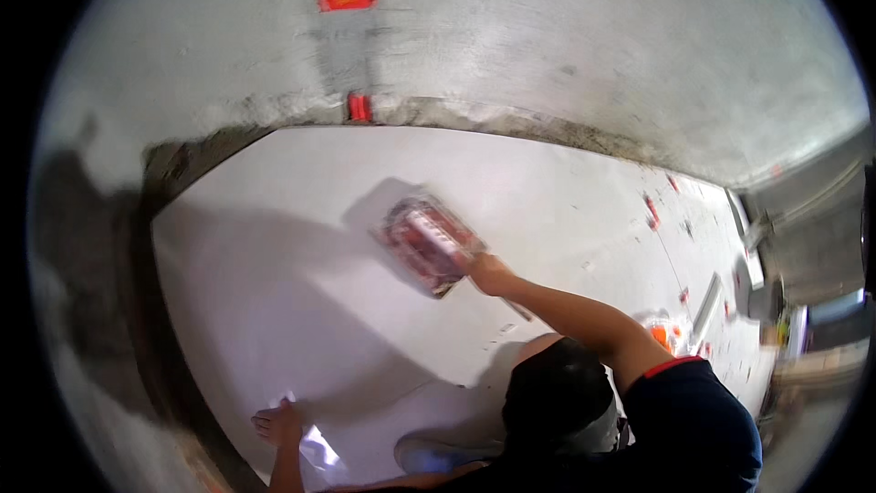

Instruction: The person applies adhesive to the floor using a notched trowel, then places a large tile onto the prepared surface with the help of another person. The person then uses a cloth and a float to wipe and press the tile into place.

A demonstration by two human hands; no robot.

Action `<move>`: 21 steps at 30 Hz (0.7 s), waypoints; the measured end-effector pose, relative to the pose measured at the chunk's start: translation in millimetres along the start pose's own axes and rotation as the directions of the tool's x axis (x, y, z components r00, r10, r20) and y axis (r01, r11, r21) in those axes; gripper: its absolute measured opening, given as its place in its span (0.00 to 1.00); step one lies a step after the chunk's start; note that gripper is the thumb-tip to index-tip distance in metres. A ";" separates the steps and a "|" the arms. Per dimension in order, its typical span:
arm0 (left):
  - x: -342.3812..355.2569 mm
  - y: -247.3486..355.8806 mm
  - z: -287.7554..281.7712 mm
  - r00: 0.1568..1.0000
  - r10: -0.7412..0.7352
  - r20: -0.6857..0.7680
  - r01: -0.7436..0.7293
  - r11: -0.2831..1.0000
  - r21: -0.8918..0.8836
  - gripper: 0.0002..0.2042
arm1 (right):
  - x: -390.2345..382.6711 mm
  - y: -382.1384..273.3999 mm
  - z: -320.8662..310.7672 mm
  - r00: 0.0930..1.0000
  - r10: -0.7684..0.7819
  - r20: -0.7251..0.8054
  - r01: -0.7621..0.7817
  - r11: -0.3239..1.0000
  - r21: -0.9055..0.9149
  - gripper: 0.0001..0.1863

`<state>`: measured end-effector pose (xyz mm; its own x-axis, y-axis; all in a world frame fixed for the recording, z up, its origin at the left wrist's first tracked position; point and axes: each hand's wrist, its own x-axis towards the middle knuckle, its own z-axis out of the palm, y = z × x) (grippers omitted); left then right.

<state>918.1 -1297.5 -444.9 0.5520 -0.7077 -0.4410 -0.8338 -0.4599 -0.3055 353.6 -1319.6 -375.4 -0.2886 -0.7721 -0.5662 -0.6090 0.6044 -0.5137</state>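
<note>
Suction-style red tool, a flat oblong block with a clear, glossy cover, lies flat on a large white slab that looks like a big floor tile set on the ground. It sits just ahead of and to the left of the right hand, and the two touch: the hand meets the tool at its near right corner. Whether the fingers wrap an edge or a handle, or only press on it, I cannot tell, since motion blur hides them.

The tool's long axis runs on a diagonal, from far-left to near-right as seen from the hand, so it points almost straight back along the outstretched right forearm. That line-up is the relation that matters: the arm and the tool lie nearly on one line, with the tool at the far end of the reach.

The left hand is well apart from the tool, down near the person's body at the near left rim of the slab. It rests flat with fingers spread open on the white surface, holding nothing. The right hand is by far the nearer one.

Beyond the slab runs a rough grey concrete wall with a small red wedge at the far edge of the slab.
</note>
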 end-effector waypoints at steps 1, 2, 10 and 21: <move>-7.9 16.1 -29.2 0.983 0.178 0.053 -0.181 0.982 0.047 0.46 | -7.0 -12.6 0.2 0.998 0.042 -0.053 -0.040 0.999 0.032 0.47; -18.8 40.9 -55.5 0.931 0.346 0.116 -0.356 0.931 0.081 0.46 | -6.9 -13.3 -9.6 0.991 0.111 0.071 -0.112 0.994 0.009 0.48; -123.0 318.5 -57.4 0.837 0.531 -0.135 -0.524 0.847 0.087 0.45 | -41.9 41.4 -30.4 0.962 0.001 0.273 -0.168 0.793 0.586 0.39; -234.1 349.0 2.7 0.398 0.793 -0.462 -0.838 0.519 0.169 0.40 | -93.5 42.0 -151.8 0.962 -0.146 -0.229 0.202 0.949 0.243 0.32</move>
<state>497.9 -1291.0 -450.5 -0.4478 -0.8937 -0.0277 -0.8928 0.4452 0.0687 242.9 -1251.9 -246.2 -0.3581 -0.8763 -0.3222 -0.4563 0.4653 -0.7585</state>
